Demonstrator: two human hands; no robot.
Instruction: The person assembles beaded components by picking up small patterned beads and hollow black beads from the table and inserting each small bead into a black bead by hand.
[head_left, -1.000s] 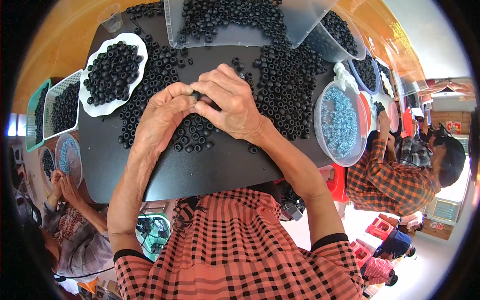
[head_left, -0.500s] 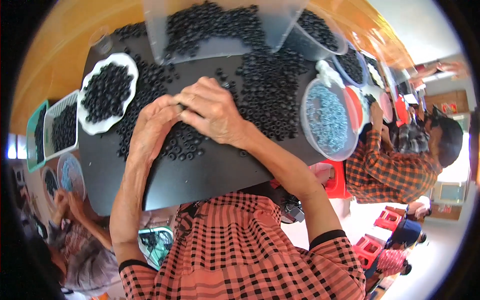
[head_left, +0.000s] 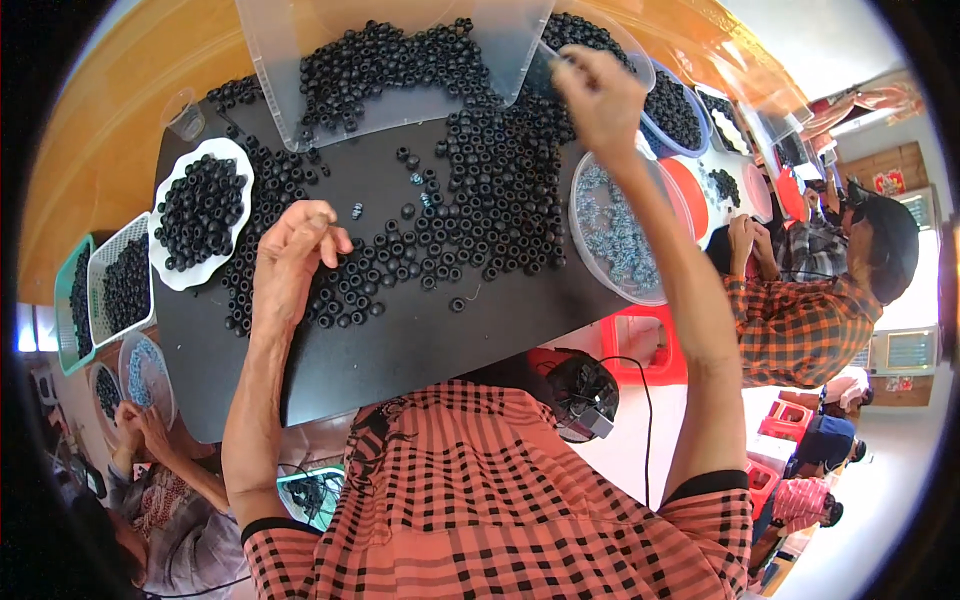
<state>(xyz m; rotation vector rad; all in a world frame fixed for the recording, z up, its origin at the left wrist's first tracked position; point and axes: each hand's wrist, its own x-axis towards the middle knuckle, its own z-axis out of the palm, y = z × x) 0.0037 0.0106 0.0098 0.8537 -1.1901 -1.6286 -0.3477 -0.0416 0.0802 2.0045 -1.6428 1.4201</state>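
Observation:
My left hand (head_left: 298,245) is raised over the dark tabletop with thumb and fingers pinched together; whatever they hold, if anything, is hidden. Below and beside it are loose black beads (head_left: 395,265) with round holes. A few small blue-and-silver pieces (head_left: 357,211) lie among them. My right hand (head_left: 605,95) is up at the far right, over the corner of the clear bin and a bead-filled tub (head_left: 585,35). Its fingers are bent and slightly blurred, so their contents cannot be made out. Under the right forearm is a round clear tub (head_left: 610,225) of blue pieces.
A large clear bin (head_left: 395,125) with black beads stands at the back. On the left are a white scalloped plate (head_left: 160,255) of beads, a clear cup (head_left: 185,118) and white and green baskets (head_left: 97,290). Co-workers sit on both sides, near red stools (head_left: 640,345).
My hands have parted. The right hand has swung up and away to the far right, while the left stays near its place with fingers pinched. Blue pieces on the table are now uncovered.

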